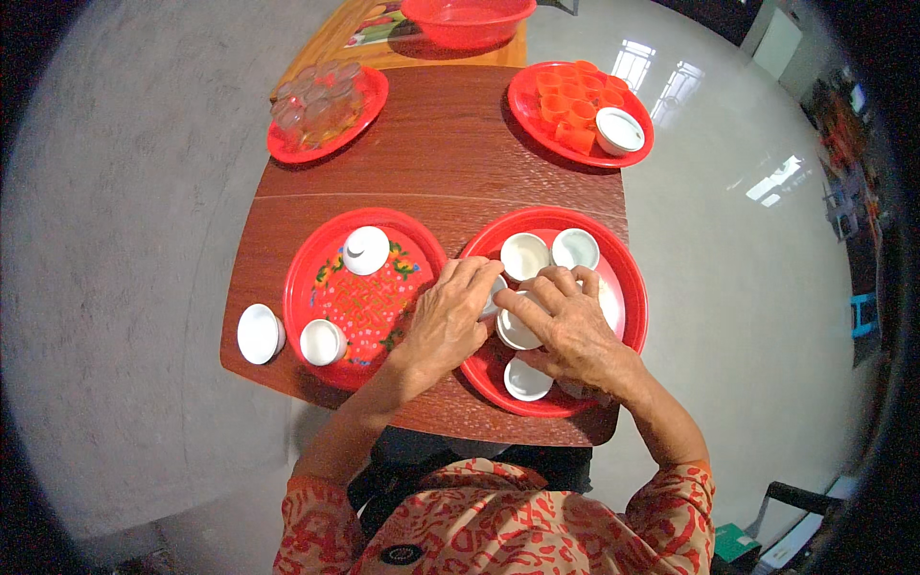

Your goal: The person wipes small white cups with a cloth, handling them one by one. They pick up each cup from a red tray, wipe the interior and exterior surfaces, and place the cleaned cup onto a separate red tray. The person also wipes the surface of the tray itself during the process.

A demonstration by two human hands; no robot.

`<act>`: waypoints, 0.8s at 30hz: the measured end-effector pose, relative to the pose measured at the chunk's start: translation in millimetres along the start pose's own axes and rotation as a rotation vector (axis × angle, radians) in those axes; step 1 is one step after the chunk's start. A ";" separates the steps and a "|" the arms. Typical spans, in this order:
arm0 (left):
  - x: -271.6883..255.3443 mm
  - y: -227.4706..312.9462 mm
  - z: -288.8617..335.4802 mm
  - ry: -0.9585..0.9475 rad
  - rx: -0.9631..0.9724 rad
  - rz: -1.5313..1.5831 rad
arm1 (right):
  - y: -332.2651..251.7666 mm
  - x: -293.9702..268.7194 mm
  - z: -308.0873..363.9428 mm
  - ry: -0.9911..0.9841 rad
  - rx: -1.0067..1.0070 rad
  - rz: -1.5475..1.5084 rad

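Both my hands are over the right red tray (636, 316), which holds several small white cups. My left hand (448, 321) reaches over its left rim, fingers curled round a white cup (494, 295) that they partly hide. My right hand (575, 331) is closed over another white cup (515, 331) near the middle, thumb and fingers at its rim. Behind my fingers stand two upright cups (525, 257) (576, 249), and one more cup (528, 380) sits below my right hand. Part of the tray is hidden under that hand.
A flower-patterned red tray (369, 307) on the left holds an overturned white cup (366, 250) and an upright one (324, 342). Another cup (260, 333) stands left of it. Farther back are trays of clear glasses (321, 101) and orange cups (575, 105), and a red basin (468, 21).
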State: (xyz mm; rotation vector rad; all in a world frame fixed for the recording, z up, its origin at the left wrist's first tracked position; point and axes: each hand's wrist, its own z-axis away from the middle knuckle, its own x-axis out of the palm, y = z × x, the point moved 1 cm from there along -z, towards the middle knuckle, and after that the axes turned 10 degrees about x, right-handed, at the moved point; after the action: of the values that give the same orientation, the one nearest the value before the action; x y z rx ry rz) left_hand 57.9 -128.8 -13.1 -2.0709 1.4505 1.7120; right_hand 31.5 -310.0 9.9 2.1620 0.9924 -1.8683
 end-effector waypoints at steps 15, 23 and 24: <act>3.8 -5.9 12.7 0.016 0.006 0.032 | -7.0 15.4 6.7 -0.043 0.199 -0.075; -19.0 7.8 25.9 0.098 -0.013 -0.053 | -18.5 2.7 13.2 -0.029 0.198 0.012; -33.5 12.8 35.1 0.106 -0.066 -0.075 | -23.2 -5.4 9.0 -0.018 0.185 0.000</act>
State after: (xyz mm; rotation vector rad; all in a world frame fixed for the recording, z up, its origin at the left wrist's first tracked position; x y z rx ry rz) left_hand 26.5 -95.1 6.9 -2.2516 1.3409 1.6683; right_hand 11.3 -298.5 20.2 2.2388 0.8470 -2.0496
